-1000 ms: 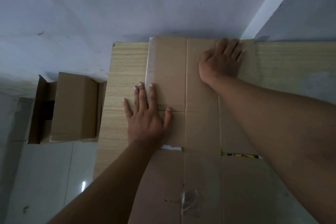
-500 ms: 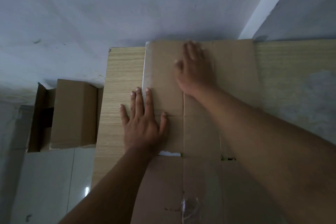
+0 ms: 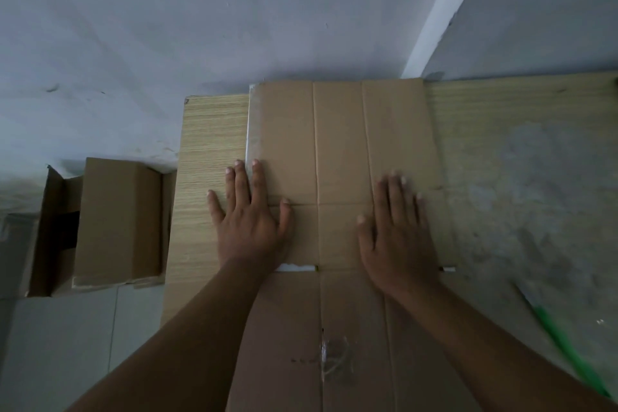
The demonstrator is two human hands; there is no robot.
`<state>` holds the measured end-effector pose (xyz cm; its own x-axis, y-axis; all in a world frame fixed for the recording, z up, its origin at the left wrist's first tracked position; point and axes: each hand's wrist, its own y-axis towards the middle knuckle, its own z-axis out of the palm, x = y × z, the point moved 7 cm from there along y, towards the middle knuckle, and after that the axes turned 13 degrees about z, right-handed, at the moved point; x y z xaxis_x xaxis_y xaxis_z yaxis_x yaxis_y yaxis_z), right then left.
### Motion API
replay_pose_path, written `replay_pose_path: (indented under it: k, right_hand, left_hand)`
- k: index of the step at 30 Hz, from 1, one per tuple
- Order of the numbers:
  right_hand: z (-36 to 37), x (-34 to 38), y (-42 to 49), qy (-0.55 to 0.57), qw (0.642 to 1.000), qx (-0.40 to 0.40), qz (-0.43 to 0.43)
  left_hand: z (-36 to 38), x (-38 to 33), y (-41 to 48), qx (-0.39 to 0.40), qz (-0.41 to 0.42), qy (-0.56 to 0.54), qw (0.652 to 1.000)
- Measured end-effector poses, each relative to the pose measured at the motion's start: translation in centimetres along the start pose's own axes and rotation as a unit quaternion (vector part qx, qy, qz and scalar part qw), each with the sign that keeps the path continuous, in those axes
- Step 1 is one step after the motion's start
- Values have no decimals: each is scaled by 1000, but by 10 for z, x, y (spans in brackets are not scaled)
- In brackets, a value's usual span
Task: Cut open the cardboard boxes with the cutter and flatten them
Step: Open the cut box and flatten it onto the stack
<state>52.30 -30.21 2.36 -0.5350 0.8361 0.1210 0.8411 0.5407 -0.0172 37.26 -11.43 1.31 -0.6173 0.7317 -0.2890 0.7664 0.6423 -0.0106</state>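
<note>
Your right hand (image 3: 398, 237) now lies nearer you than before, flat with fingers spread beside your left hand (image 3: 249, 227), both pressing the flattened, creased cardboard (image 3: 337, 144) on the desk (image 3: 214, 144).

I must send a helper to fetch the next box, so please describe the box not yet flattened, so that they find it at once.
Find the light wooden table against the grey wall. On the pale tiled floor beside its left edge stands a brown cardboard box with an open flap. Unlike the flat brown cardboard sheet on the table, it has its full box shape.
</note>
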Motion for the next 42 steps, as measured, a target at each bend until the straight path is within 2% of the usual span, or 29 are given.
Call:
replay_pose_path:
  k: [5,10,15,18,22,25,28,30,36,38,42]
  right_hand:
    - [-2,-9,-61,6,999,0,-44]
    - [-5,-11,-57,18,1000,-15,-14]
    - [-2,-18,-56,18,1000,-12,17]
    - [-3,-30,-55,41,993,-23,104]
    - [-9,-56,-55,132,958,-56,248]
    - [-19,-67,-52,206,931,-58,296]
    - [-23,-82,-48,216,916,-22,336]
    - [-26,-88,-44,231,915,16,329]
    - [-38,-99,-48,255,936,87,228]
    - [-46,-102,-50,289,931,84,205]
    - [-80,-116,-48,321,930,30,177]
  left_hand:
    - [1,0,0,-1,8,-3,1000]
    - [-2,1,-15,-20,9,-40,999]
    - [-4,-4,-73,-38,8,-69,997]
    - [-4,-4,-103,-52,-19,-90,994]
    - [-9,-3,-119,-87,-70,-134,985]
    - [-10,-1,-114,-88,-128,-206,966]
    - [-14,1,-103,-75,-183,-247,949]
    - [-18,4,-100,-67,-197,-275,939]
    - [-31,6,-106,-54,-177,-353,917]
    - [-40,-3,-107,-51,-159,-345,923]
    - [-65,-37,-110,-93,-127,-336,928]
